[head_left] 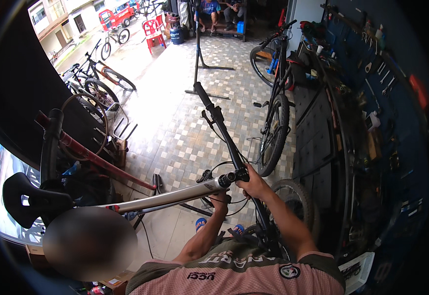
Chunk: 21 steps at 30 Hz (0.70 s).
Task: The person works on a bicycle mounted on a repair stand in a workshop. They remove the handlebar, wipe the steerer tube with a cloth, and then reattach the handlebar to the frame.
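We note right hand (252, 184) closed around handlebar (231, 147); left hand (219, 200), grip unclear; uneven pull could swing handlebar left.

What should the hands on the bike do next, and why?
Perhaps the right hand should gently wiggle the handlebar to check it's snug: that hand is at the handlebar's middle, and the left hand is by the front of the silver frame.
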Available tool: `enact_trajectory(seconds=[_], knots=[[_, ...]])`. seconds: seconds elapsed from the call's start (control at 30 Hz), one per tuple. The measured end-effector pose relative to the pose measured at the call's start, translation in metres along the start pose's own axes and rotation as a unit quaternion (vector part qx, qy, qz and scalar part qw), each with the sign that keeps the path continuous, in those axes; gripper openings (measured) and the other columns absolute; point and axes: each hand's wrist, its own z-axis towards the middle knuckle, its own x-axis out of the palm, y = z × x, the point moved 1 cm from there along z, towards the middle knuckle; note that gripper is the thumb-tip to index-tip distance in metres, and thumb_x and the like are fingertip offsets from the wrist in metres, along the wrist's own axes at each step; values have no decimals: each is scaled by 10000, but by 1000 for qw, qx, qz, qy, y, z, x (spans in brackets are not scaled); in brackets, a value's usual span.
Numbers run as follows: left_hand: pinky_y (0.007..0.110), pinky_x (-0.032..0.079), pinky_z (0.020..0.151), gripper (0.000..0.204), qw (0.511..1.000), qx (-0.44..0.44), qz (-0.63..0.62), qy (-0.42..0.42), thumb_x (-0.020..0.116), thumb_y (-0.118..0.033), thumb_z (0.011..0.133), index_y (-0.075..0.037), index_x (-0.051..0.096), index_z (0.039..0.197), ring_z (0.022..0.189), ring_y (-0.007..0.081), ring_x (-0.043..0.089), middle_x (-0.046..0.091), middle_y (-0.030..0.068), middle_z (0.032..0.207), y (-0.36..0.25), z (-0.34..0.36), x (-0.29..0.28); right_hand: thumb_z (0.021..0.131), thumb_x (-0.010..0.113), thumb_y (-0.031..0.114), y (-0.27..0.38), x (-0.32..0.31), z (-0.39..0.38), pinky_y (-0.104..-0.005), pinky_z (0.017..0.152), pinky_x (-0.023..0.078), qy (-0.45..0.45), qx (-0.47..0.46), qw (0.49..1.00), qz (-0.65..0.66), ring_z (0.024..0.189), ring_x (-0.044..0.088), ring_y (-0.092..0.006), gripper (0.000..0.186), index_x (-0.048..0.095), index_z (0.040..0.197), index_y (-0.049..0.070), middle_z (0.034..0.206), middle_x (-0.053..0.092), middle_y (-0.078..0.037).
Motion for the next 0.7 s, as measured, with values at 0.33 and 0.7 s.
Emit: enact_trajectory(seconds=[0.33,0.7], knots=[[367,466,601,214,849,-96,424,300,715,-305,949,-95,678,959,649,140,565,577,16,743,-20,57,-68,898,679,92,2,14,-6,-319,418,457,-36,-18,999,-11,485,544,-125,679,361,1497,51,707,546,-27],[494,495,924,282,644,486,576,128,711,-282,934,-64,661,1105,1021,300,657,675,120,938,43,58,-56,917,660,10,9,17,-19,-309,386,437,-28,-23,999,21,458,533,-108,655,380,1507,54,677,537,-8]])
